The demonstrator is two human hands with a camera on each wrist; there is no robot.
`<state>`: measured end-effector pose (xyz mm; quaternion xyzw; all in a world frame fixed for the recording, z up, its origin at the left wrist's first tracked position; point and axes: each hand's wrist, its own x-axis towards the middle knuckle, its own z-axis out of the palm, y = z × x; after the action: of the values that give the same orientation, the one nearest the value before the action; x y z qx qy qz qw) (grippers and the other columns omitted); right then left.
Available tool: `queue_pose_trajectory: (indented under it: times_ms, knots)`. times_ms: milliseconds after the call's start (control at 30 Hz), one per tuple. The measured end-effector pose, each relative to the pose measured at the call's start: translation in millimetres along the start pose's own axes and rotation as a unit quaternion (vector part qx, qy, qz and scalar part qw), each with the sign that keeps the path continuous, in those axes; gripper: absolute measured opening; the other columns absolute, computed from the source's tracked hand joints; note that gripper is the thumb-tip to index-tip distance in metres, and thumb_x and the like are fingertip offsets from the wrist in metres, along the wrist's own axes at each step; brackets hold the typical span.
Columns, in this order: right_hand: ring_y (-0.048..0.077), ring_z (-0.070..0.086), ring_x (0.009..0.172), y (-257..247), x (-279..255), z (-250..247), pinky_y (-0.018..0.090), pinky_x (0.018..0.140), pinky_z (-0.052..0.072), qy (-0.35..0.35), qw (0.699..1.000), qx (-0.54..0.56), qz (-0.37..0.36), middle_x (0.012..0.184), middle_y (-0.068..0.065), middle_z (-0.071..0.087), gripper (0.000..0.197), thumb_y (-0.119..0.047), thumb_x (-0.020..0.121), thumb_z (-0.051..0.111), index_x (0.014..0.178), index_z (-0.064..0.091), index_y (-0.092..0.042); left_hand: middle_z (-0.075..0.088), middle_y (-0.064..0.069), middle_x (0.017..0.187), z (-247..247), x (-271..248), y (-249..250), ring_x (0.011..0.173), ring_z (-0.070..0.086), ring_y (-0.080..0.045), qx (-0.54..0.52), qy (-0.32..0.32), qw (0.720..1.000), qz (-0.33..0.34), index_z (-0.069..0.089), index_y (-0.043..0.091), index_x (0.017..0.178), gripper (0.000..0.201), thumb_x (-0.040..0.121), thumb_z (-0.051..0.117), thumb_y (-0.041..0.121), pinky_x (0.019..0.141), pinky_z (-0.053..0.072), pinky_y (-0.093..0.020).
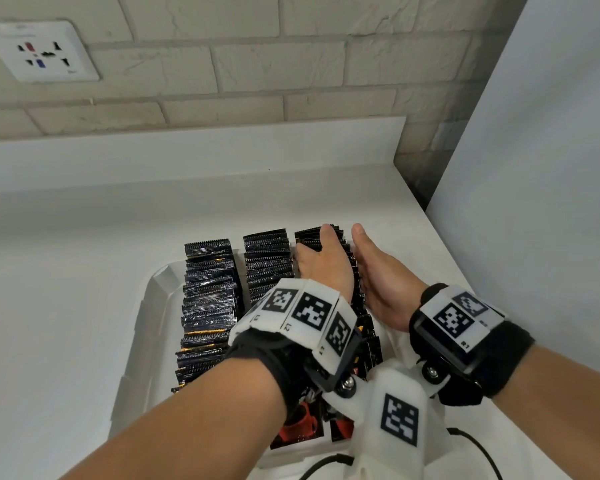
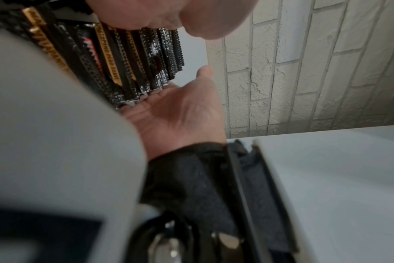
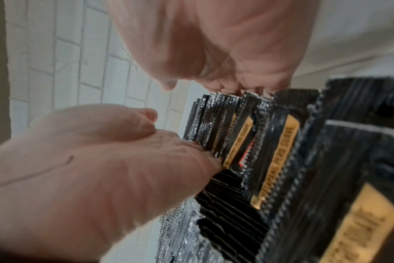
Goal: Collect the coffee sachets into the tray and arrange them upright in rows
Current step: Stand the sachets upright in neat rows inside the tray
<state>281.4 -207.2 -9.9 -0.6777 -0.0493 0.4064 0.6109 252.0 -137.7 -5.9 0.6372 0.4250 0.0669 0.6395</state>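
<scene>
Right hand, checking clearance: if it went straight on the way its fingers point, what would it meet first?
Probably nothing near: the right hand points past the tray over bare counter toward the brick wall; depth is unclear.

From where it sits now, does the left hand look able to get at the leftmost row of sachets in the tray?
Probably yes. The left hand rests on the right row, and only the middle row lies between it and the leftmost row, whose sachet tops stand uncovered. The right hand is on the far side, out of the way.

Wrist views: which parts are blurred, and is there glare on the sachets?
Left wrist: near white housing badly blurred, sachets fairly sharp with foil glints. Right wrist: left hand soft, nearest sachets smeared, crimped edges glinting. Head: evenly lit, right row partly hidden.
</scene>
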Motion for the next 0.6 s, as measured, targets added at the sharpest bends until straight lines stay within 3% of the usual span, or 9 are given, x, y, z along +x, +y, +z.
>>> queue_pose_trajectory:
  times_ms: [67, 133, 233, 333, 400, 467, 533, 600]
  knots:
    - [0.015, 0.057, 0.11, 0.9, 1.8, -0.8, 0.032, 0.096, 0.042, 0.009, 1.0, 0.001, -0.002, 0.119, 0.003, 0.06, 0.053, -0.057, 0.093, 0.026, 0.129, 0.045, -0.024, 0.025, -0.014, 0.15, 1.1, 0.2, 0.2, 0.137, 0.023, -0.032, 0.011, -0.004, 1.0, 0.009, 0.026, 0.005, 0.142, 0.058, 0.097, 0.025, 0.042, 0.113, 0.017, -0.048]
    - [0.015, 0.057, 0.109, 1.2, 2.1, -0.8, 0.031, 0.096, 0.042, 0.009, 1.0, 0.004, 0.0, 0.113, 0.002, 0.061, 0.044, -0.056, 0.093, 0.025, 0.111, 0.053, -0.027, 0.027, -0.014, 0.148, 0.9, 0.0, 1.1, 0.135, 0.025, -0.033, 0.008, 0.001, 1.0, 0.009, 0.03, 0.005, 0.139, 0.055, 0.097, 0.025, 0.04, 0.112, 0.017, -0.048]
    - [0.012, 0.059, 0.098, 0.6, 0.3, 2.0, 0.027, 0.089, 0.043, 0.008, 1.0, 0.01, 0.0, 0.096, -0.004, 0.061, 0.033, -0.051, 0.096, 0.023, 0.09, 0.051, -0.033, 0.023, -0.011, 0.152, -0.1, -1.0, 2.9, 0.137, 0.022, -0.031, 0.004, 0.003, 1.0, 0.01, 0.024, 0.005, 0.143, 0.057, 0.098, 0.026, 0.039, 0.113, 0.015, -0.046]
    - [0.0, 0.054, 0.074, 0.2, -3.0, 3.4, 0.017, 0.073, 0.044, 0.024, 1.0, -0.001, -0.016, 0.085, -0.014, 0.055, 0.031, -0.047, 0.097, 0.024, 0.104, 0.05, -0.032, 0.029, -0.015, 0.147, -2.3, -0.3, 1.2, 0.134, 0.028, -0.034, -0.014, -0.014, 1.0, 0.023, 0.026, 0.004, 0.14, 0.052, 0.099, 0.027, 0.037, 0.111, 0.023, -0.045]
    - [0.0, 0.054, 0.07, 0.4, -4.5, 2.5, 0.017, 0.072, 0.044, 0.02, 1.0, 0.005, -0.018, 0.093, -0.02, 0.05, 0.039, -0.047, 0.097, 0.024, 0.116, 0.05, -0.024, 0.031, -0.017, 0.146, -3.5, -0.4, -0.7, 0.133, 0.031, -0.034, -0.019, -0.022, 0.999, 0.025, 0.027, 0.006, 0.14, 0.051, 0.1, 0.027, 0.036, 0.108, 0.027, -0.043]
    - [-0.002, 0.058, 0.063, -0.9, -6.7, 2.8, 0.013, 0.065, 0.047, 0.009, 1.0, 0.018, -0.019, 0.087, -0.023, 0.047, 0.046, -0.047, 0.097, 0.023, 0.126, 0.045, -0.018, 0.031, -0.017, 0.146, -5.9, -1.2, -1.0, 0.133, 0.031, -0.033, -0.015, -0.027, 0.999, 0.027, 0.027, 0.006, 0.141, 0.05, 0.1, 0.026, 0.035, 0.107, 0.027, -0.042]
    - [-0.008, 0.06, 0.055, -1.5, -8.1, 2.8, 0.007, 0.054, 0.048, -0.007, 1.0, 0.016, -0.023, 0.075, -0.021, 0.051, 0.041, -0.047, 0.097, 0.021, 0.116, 0.048, -0.023, 0.03, -0.018, 0.147, -5.6, -1.1, -1.3, 0.134, 0.03, -0.035, -0.02, -0.041, 0.999, 0.022, 0.028, 0.004, 0.141, 0.049, 0.101, 0.024, 0.033, 0.109, 0.028, -0.043]
    - [-0.009, 0.061, 0.053, -2.9, -10.1, 2.8, 0.007, 0.051, 0.048, -0.026, 0.999, 0.021, -0.024, 0.072, -0.018, 0.056, 0.037, -0.049, 0.097, 0.019, 0.102, 0.05, -0.029, 0.037, -0.019, 0.144, -3.6, 1.3, -0.7, 0.131, 0.036, -0.036, -0.035, -0.026, 0.999, -0.002, 0.034, 0.003, 0.139, 0.052, 0.099, 0.026, 0.036, 0.109, 0.029, -0.045]
